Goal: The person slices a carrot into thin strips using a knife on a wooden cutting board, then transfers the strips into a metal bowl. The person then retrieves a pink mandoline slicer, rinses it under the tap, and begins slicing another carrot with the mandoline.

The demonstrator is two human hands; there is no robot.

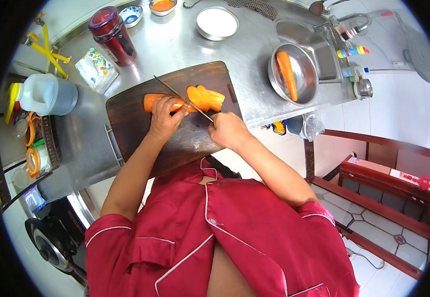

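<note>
On a dark wooden cutting board lies a peeled carrot, its thick end toward the left. My left hand is closed over this carrot and pins it to the board, fingertips close to the blade. My right hand grips the handle of a kitchen knife, whose blade runs up and left across the carrot. The handle itself is mostly hidden in my fist. Several orange carrot slices lie overlapping just right of the blade.
A metal bowl with a whole carrot stands right of the board, by the sink. Behind are a white-filled bowl, a red flask and a tissue pack. A large plastic jug is at left.
</note>
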